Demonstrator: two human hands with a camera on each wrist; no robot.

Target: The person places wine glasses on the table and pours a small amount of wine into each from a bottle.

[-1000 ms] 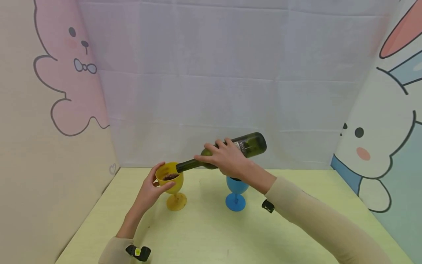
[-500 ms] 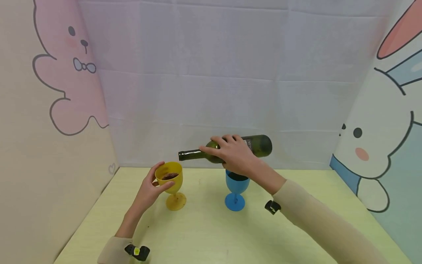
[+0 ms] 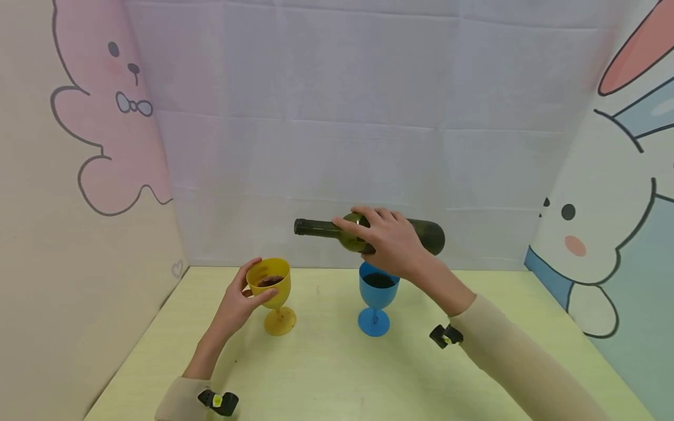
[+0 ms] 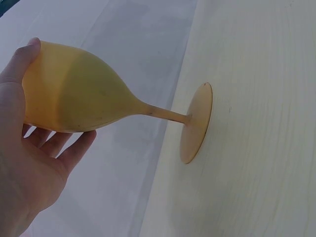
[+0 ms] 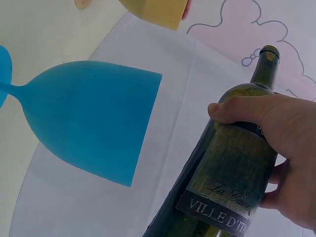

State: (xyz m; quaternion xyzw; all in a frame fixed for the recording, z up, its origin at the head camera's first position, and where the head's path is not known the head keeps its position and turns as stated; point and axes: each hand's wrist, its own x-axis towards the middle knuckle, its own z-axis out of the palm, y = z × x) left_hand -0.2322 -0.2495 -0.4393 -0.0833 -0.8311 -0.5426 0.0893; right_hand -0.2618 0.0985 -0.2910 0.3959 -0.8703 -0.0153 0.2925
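A yellow goblet (image 3: pixel 279 292) with dark liquid inside stands upright at the left. My left hand (image 3: pixel 236 304) holds its bowl, thumb on the near side and fingers round the back; the left wrist view shows the goblet's bowl (image 4: pixel 84 91) between them. Above the table, my right hand (image 3: pixel 392 242) grips a green wine bottle (image 3: pixel 318 228) round its shoulder and body. The bottle lies nearly level, its mouth pointing left, apart from and above the yellow goblet. Its label (image 5: pixel 217 197) shows in the right wrist view. Below it stands a blue goblet (image 3: pixel 378 297), also with dark liquid.
The pale yellow table (image 3: pixel 316 374) meets a white cloth backdrop (image 3: pixel 337 117) at its far edge. A left wall with a pink bear drawing (image 3: pixel 116 134) and a right wall with a rabbit drawing (image 3: pixel 590 234) flank it.
The bottle's mouth has lifted off the yellow goblet's rim, and the bottle has moved up and right with my right hand, tilting closer to level. My left hand stays on the yellow goblet.
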